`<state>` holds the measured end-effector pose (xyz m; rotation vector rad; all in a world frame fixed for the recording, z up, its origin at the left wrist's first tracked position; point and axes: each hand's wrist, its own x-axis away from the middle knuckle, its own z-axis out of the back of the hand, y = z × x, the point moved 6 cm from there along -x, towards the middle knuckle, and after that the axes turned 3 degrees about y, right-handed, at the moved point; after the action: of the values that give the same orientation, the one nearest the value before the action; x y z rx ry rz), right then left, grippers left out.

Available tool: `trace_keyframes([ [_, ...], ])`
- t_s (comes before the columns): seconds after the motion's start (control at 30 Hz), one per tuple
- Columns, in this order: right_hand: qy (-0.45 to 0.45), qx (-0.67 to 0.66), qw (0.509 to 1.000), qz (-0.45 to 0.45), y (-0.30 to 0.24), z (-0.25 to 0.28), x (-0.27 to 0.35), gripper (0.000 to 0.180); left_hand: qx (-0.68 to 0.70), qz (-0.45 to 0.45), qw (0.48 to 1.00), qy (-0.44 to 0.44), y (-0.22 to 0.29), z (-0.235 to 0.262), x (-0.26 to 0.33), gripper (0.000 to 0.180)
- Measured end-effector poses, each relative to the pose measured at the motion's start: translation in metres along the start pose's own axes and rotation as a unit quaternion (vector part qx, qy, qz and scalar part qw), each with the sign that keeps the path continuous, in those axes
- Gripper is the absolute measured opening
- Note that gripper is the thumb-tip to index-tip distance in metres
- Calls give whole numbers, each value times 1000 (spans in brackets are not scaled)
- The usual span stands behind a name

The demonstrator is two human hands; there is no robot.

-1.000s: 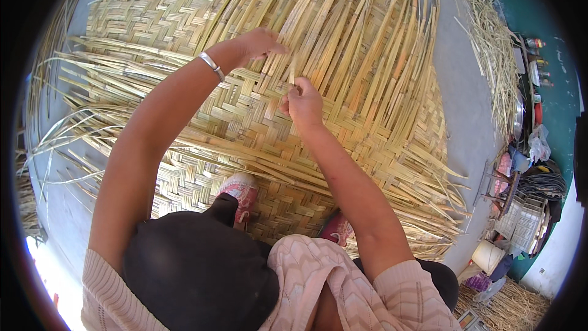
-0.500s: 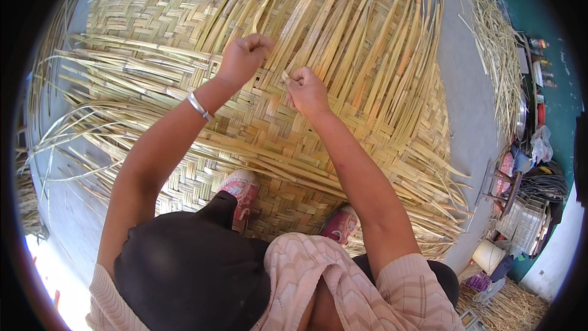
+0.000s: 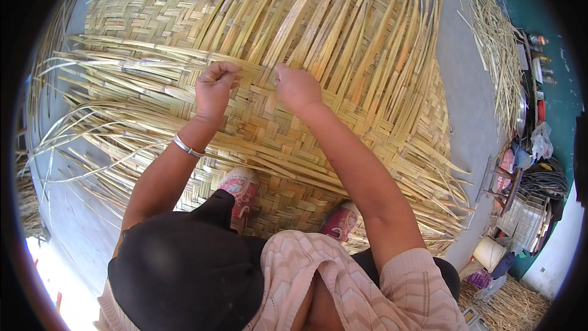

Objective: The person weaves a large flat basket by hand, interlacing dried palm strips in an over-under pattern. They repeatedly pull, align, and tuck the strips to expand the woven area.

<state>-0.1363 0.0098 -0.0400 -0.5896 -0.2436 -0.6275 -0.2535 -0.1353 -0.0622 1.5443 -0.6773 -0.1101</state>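
So both hands were out over the middle of the woven mat (image 3: 150, 15), a bit apart from each other, with the mat itself spread over the grey floor (image 3: 465, 89) and running right under the feet. The left hand (image 3: 212, 89) had its fingers curled in, just beside the inner ends of the long strips (image 3: 122, 78) that stuck out past the mat's left edge; I honestly can't tell if it was gripping one. The right hand (image 3: 298, 90) was bent over with its thumb side toward the left one, right by the near ends of the loose strips (image 3: 318, 27) fanning up toward the mat's far side. Its fingertips were mostly hidden, so no clue whether they were pinched on anything. There was a silver bracelet (image 3: 187, 146) on the left wrist. Two pink shoes (image 3: 242, 190) were planted on the weave nearer the body, well below the hands. More strip ends poked out around the mat's lower right. Beyond its right edge, a pile of loose strips (image 3: 495, 55) lay on the floor, with a pale bucket (image 3: 489, 253) and coiled black cable (image 3: 542, 184) further down that side.
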Motion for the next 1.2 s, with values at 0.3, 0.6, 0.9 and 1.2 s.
trace_keyframes([
  [0.3,-4,180,981,78,-17,7,8,21,-57,65,995,44,-7,19,-29,10],
  [0.6,33,51,983,173,-60,3,-34,28,81,165,978,98,-5,69,-48,14],
  [0.9,-133,26,987,92,-73,-12,-94,25,190,169,966,49,7,86,-48,12],
  [1.2,-165,-39,982,78,-70,-5,-94,21,61,131,989,42,18,101,-74,12],
])
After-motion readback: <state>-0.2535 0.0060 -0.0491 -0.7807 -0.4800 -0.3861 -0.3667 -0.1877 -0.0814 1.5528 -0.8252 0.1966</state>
